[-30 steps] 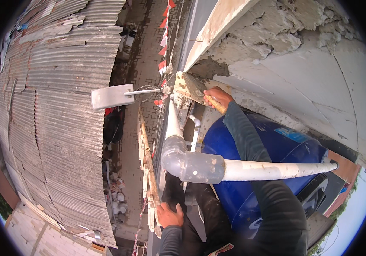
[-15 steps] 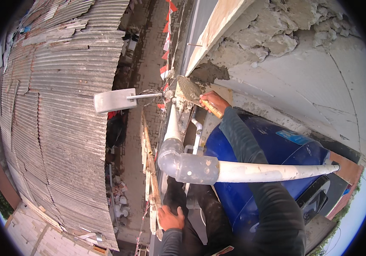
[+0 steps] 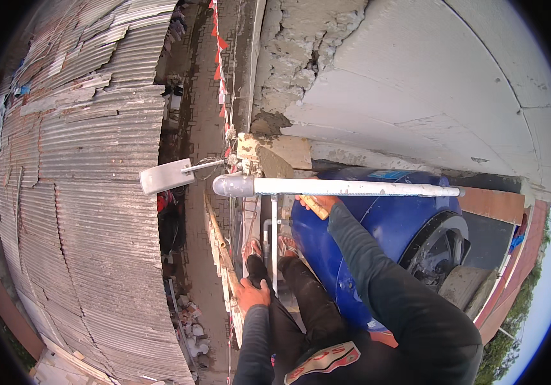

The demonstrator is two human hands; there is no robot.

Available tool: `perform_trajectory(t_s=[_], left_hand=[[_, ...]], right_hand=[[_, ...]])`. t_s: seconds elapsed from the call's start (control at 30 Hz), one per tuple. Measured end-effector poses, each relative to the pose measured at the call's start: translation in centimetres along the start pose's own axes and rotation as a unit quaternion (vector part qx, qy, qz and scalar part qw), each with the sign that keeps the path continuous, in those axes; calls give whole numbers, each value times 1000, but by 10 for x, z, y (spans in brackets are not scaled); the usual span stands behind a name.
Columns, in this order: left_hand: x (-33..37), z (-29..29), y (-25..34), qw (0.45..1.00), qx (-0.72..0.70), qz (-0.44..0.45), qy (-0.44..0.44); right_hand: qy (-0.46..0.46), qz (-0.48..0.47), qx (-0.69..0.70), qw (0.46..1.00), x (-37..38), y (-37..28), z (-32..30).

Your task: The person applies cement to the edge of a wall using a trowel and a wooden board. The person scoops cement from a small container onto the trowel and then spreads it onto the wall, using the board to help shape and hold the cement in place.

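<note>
My right hand (image 3: 328, 203) grips the wooden handle of a trowel (image 3: 275, 162), whose blade is coated in grey mortar. A white pipe (image 3: 352, 187) with a grey end fitting crosses in front and hides part of the trowel and hand. The blade lies over a mortar-smeared board (image 3: 291, 150) at the foot of the rough wall. Lower down, my left hand (image 3: 252, 294) is wrapped over a bamboo pole (image 3: 221, 239) at the side of the ledge.
Beside my right arm stands a big blue water tank (image 3: 372, 224) with a black lid. A partly plastered wall (image 3: 404, 90) rises beyond it. To the left are a lamp head (image 3: 165, 176), a string of red and white flags (image 3: 219, 64), a paved lane far below and a corrugated roof (image 3: 89, 192).
My view has shifted, so the pipe now crosses over the trowel. My right hand has drawn the trowel back toward me a little. My left hand stays on the bamboo.
</note>
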State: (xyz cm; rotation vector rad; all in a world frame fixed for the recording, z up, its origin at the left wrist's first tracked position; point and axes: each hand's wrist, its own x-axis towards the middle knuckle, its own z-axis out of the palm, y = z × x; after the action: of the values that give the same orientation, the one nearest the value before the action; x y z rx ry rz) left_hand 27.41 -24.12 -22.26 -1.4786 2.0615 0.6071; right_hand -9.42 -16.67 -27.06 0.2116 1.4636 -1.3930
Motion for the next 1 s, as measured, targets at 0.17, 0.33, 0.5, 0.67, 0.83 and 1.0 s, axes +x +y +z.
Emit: perform_trajectory(t_s=[0.17,0.33,0.5,0.67,0.83,1.0], left_hand=[[-7,-8,12,998,-9,49,30],[3,-40,2,994,-17,90,64],[17,-117,-15,993,12,111,27],[38,-149,-33,988,108,107,-15],[47,-125,-41,972,130,181,-77],[91,-118,-4,957,106,259,-82]], right_hand=[[1,61,-108,992,-149,-19,20],[-33,44,-60,997,-304,-27,40],[-1,-40,-31,999,-478,-67,34],[249,-246,-77,933,-642,-66,24],[540,-327,-210,747,-723,-29,-5],[672,-137,-421,594,-710,20,-67]])
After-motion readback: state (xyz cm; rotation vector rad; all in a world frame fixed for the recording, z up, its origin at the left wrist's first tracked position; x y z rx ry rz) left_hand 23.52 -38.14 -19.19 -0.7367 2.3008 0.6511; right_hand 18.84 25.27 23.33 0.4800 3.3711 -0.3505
